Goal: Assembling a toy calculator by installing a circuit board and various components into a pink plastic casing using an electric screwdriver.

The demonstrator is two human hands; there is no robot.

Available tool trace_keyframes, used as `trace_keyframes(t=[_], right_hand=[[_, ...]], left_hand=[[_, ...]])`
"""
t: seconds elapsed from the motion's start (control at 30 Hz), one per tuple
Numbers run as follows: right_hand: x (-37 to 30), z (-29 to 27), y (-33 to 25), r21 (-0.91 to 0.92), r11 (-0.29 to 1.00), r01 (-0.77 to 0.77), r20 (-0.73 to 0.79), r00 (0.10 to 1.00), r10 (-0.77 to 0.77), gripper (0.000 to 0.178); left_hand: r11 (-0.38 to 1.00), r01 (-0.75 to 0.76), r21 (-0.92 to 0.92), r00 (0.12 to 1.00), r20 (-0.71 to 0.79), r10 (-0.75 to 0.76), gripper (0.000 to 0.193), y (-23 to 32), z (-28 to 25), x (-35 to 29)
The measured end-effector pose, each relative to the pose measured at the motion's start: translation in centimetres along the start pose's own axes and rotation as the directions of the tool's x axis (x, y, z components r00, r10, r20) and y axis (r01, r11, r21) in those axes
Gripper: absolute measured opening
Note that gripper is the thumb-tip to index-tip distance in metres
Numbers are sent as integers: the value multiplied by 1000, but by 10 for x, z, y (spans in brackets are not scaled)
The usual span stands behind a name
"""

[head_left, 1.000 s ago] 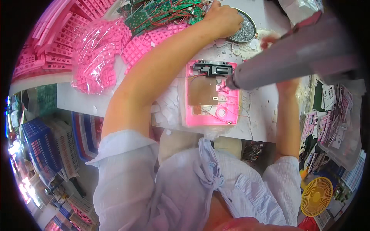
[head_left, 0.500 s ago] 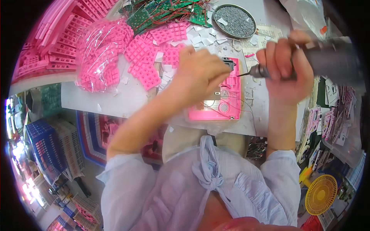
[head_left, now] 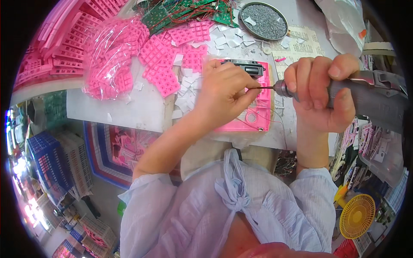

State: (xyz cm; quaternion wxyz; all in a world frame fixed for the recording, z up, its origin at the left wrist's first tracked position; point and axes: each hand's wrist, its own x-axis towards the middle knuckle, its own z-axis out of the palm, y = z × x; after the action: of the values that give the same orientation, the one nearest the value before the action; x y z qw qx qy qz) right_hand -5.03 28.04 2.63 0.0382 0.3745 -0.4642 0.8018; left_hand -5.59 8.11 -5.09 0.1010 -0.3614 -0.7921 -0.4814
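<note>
My right hand (head_left: 320,92) is wrapped round a grey electric screwdriver (head_left: 370,95), which lies level with its thin bit pointing left. My left hand (head_left: 228,88) is closed in a pinch right at the tip of the bit. Whatever is between those fingertips is too small to make out. Beneath the left hand lies an open pink plastic casing (head_left: 265,109), with thin wires over its near part and a black part (head_left: 249,67) at its far end. The hand hides much of the casing's left side.
A round tray of small screws (head_left: 263,21) stands at the back. Left of it are green circuit boards (head_left: 189,15), white paper squares (head_left: 228,38), loose pink keypads (head_left: 161,81) and a clear bag of pink keypads (head_left: 112,60). A yellow fan (head_left: 357,215) is at lower right.
The screwdriver has drawn back a little from over the casing, and its bit now meets my left fingertips. My left hand has shifted slightly to the right and nearer me, uncovering the black part.
</note>
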Motion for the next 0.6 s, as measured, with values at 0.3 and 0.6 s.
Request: trace_keyframes(t=[0.3,0.6], right_hand=[[0,-30,38,-165,986,-28,-301,953,-24,14],[2,-23,65,-412,902,-131,-314,950,-5,7]], left_hand=[[884,-52,464,998,48,34,22,-15,2,14],[902,-39,430,997,76,7,25,-19,6,11]])
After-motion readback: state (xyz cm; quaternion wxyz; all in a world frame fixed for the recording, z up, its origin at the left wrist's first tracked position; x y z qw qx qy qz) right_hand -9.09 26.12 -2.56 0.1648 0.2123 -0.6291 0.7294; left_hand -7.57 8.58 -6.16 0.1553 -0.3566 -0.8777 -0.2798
